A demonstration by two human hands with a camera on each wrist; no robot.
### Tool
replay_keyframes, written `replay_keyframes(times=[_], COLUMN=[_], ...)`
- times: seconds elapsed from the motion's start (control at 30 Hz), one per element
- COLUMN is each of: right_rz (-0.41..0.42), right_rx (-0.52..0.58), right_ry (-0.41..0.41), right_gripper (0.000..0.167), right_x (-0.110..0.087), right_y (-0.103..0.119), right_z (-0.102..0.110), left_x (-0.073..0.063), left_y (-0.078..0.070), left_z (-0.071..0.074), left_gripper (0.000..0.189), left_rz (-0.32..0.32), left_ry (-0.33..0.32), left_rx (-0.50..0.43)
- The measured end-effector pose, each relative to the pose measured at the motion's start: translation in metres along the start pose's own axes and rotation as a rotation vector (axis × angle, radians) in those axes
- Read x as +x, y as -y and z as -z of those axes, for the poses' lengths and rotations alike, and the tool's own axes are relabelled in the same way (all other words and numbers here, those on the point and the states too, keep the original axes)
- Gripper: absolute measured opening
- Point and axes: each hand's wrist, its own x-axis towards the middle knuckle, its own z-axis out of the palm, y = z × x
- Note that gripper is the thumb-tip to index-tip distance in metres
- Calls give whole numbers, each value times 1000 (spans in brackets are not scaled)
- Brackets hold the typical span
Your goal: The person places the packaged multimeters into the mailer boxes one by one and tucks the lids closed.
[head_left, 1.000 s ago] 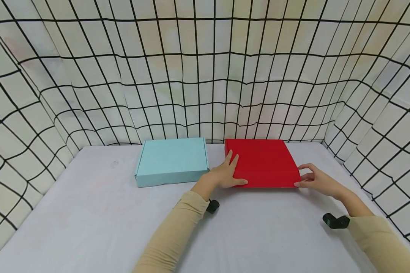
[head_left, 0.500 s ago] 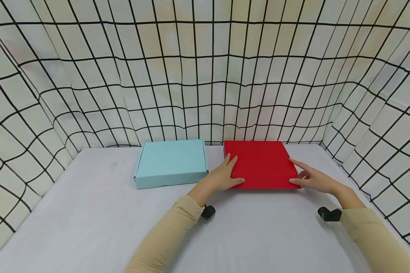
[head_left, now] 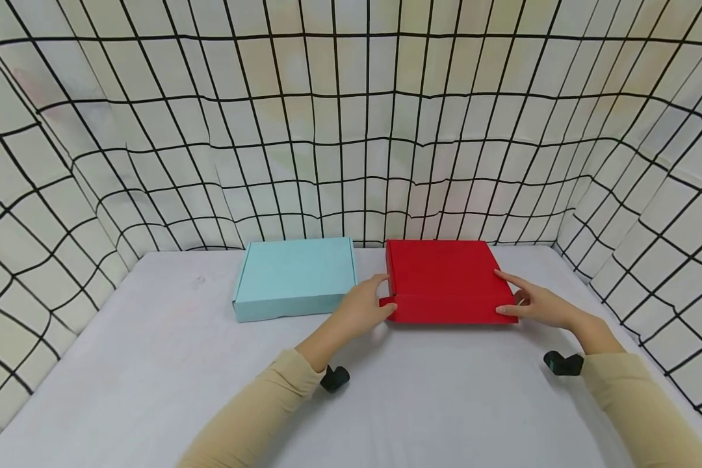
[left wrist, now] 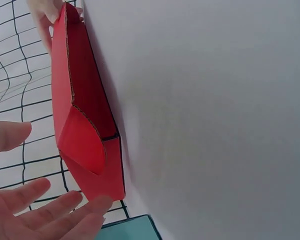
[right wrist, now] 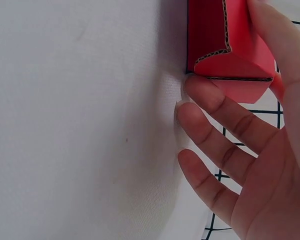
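Observation:
A red cardboard box (head_left: pixel 450 270) lies on the white-covered table, its lid down and the front flap standing out a little. In the left wrist view a curved side tab (left wrist: pixel 87 142) sticks out at the box's left front corner. Beside that corner is my left hand (head_left: pixel 359 309), fingers spread along the box's left side, its thumb apart from the box in the left wrist view. My right hand (head_left: pixel 544 307) spans the right front corner. Its thumb rests on the lid's front part and its index finger reaches the right edge; the other fingers lie loosely near the table.
A light blue box (head_left: pixel 295 276) lies to the left of the red one, close to my left hand. Behind and at both sides stands a white wall with a black grid (head_left: pixel 351 140). Small black cameras (head_left: pixel 335 378) hang at both wrists.
My left hand has come off the lid's top and moved left and down to the box's left side, baring the corner. My right hand has shifted onto the right front corner.

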Motion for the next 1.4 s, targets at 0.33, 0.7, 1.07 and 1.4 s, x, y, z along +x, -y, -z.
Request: replay_keyframes(times=[0.33, 0.7, 1.07, 1.4], right_rz=[-4, -1, -13, -20], right_rx=[12, 5, 3, 12], right_ry=[-3, -14, -7, 16], right_gripper=[92, 93, 95, 94], right_x=[0, 1, 2, 3], right_y=[-2, -4, -4, 0], right_z=[1, 0, 1, 4], left_x=[-8, -2, 5, 7], left_y=[6, 6, 4, 4], left_z=[4, 0, -5, -6], left_gripper=[57, 56, 56, 55], left_rz=[87, 42, 58, 80], left_ry=[99, 132, 123, 124], left_rx=[-68, -76, -80, -120])
